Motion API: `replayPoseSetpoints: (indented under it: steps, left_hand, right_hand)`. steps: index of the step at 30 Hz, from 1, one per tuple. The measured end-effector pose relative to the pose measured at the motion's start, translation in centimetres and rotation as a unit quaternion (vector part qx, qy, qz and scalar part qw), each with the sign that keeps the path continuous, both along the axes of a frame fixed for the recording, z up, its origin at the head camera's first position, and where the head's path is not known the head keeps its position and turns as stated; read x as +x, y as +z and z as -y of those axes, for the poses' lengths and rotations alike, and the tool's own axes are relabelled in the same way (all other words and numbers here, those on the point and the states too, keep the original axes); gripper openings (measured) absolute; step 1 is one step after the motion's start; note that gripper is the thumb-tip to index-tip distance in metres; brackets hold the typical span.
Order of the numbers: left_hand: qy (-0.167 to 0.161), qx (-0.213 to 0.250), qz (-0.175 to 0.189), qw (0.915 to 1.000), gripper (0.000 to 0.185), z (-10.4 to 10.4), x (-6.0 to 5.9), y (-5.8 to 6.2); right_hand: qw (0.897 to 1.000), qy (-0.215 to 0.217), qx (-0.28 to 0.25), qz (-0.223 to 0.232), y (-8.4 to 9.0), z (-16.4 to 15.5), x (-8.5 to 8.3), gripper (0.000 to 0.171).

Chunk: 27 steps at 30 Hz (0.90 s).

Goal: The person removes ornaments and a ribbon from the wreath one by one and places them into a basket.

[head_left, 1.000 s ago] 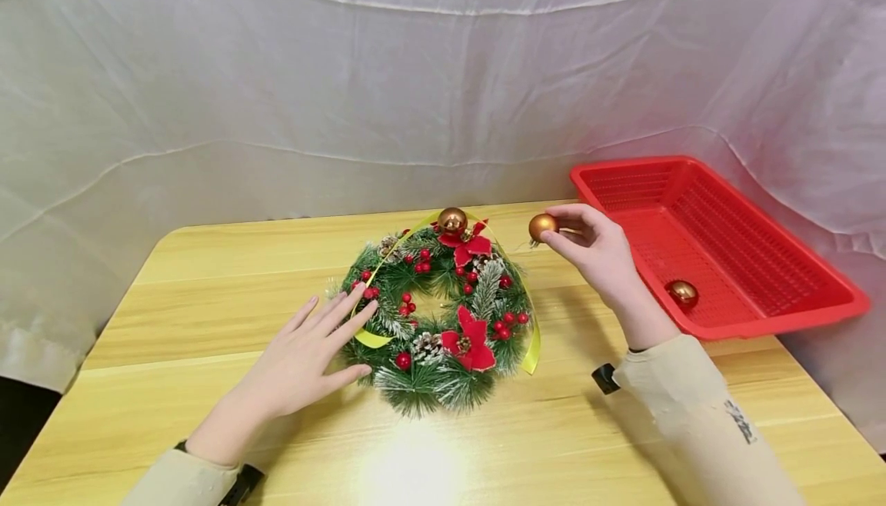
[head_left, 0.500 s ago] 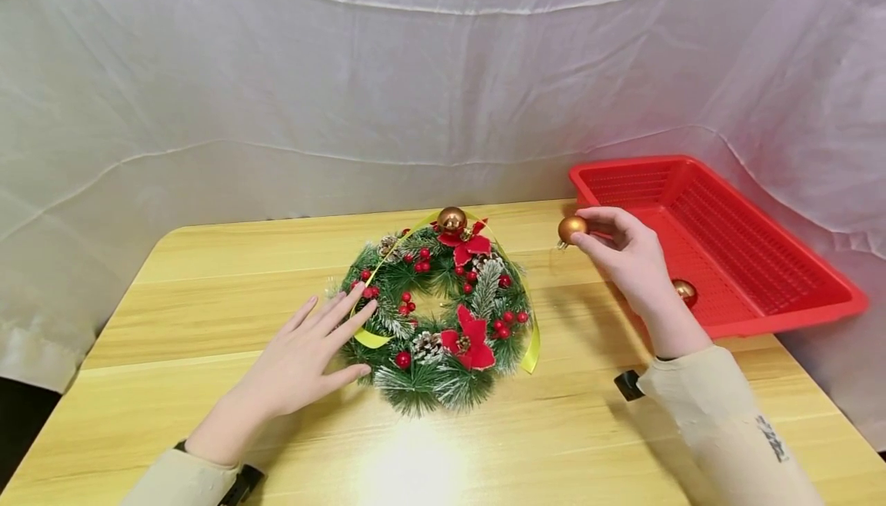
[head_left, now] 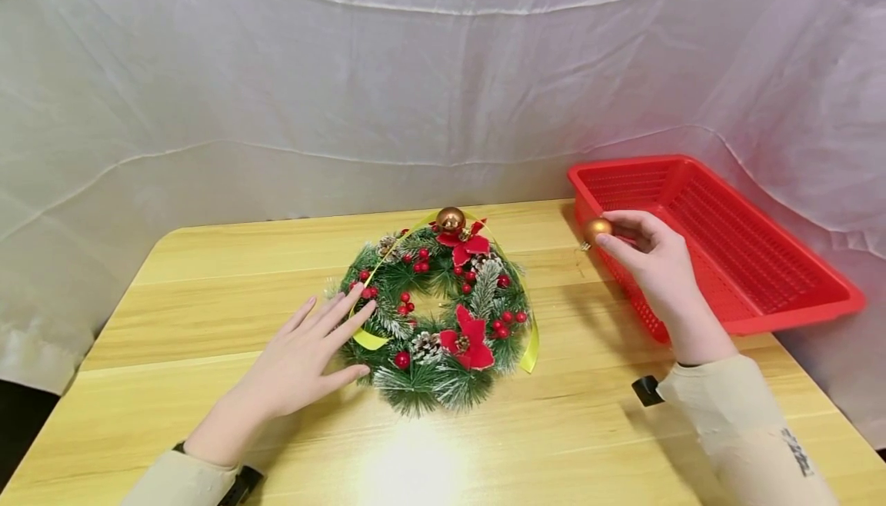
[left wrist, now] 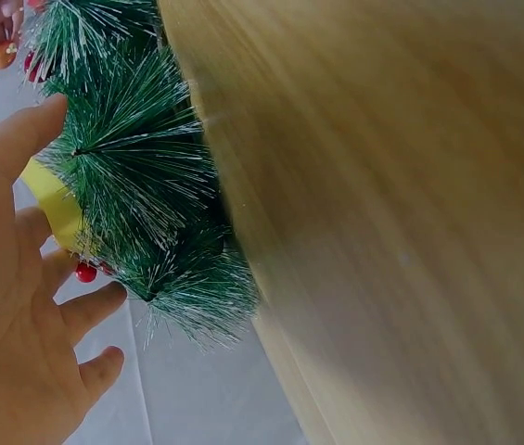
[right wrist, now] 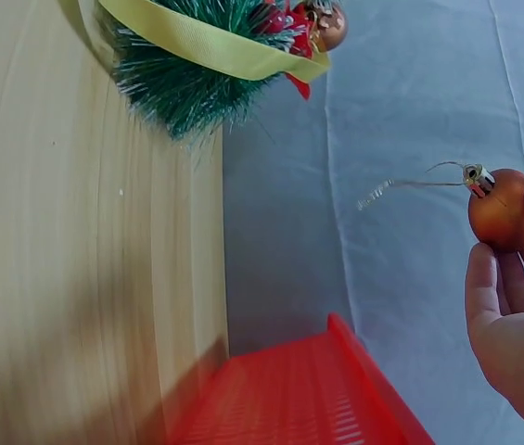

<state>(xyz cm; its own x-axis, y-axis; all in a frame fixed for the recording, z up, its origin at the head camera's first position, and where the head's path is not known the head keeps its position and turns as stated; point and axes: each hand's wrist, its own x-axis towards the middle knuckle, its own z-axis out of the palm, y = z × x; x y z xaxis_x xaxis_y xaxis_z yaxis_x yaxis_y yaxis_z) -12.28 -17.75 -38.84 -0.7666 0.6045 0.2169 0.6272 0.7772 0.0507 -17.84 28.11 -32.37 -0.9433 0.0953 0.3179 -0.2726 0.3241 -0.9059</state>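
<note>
Right hand (head_left: 651, 256) pinches gold bauble (head_left: 597, 228) above red basket (head_left: 796, 291) rim; left hand (head_left: 304, 360) flat on wreath (head_left: 443, 314).

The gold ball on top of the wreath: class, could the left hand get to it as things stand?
Probably yes: the left hand lies open against the wreath, and the gold ball sits uncovered at its far edge, nothing between.

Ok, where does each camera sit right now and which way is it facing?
Head: looks forward and down on the table, wreath, red basket; both hands, sleeves show.
Left wrist: along the left hand to wreath needles.
Right wrist: past the right hand, its grip pinching a gold bauble.
All three share the wreath.
</note>
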Motion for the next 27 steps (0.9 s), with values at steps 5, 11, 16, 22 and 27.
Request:
replayPoseSetpoints:
  steps: [5, 11, 16, 22, 27]
  left_hand:
    - [-0.001, 0.001, -0.001, 1.0, 0.08, 0.0, 0.0, 0.0]
    - [-0.001, 0.0, -0.004, 1.0, 0.08, 0.0, 0.0, -0.1]
    - [0.001, -0.002, -0.005, 1.0, 0.08, 0.1, 0.0, -0.1]
    - [0.001, -0.001, -0.003, 1.0, 0.08, 0.1, 0.0, -0.1]
    - [0.001, 0.001, -0.003, 1.0, 0.081, 0.0, 0.0, -0.1]
  right_hand:
    - [0.998, 0.018, -0.054, -0.019, 0.1, -0.4, 0.1, 0.037]
    - [0.999, 0.009, -0.049, -0.021, 0.3, -1.0, 0.3, 0.035]
    - [0.999, -0.009, -0.029, -0.015, 0.7, -1.7, 0.6, 0.034]
    - [0.998, -0.007, -0.053, -0.021, 1.0, -2.6, 1.0, 0.034]
    - [0.999, -0.038, -0.004, -0.015, 1.4, -3.5, 1.4, 0.035]
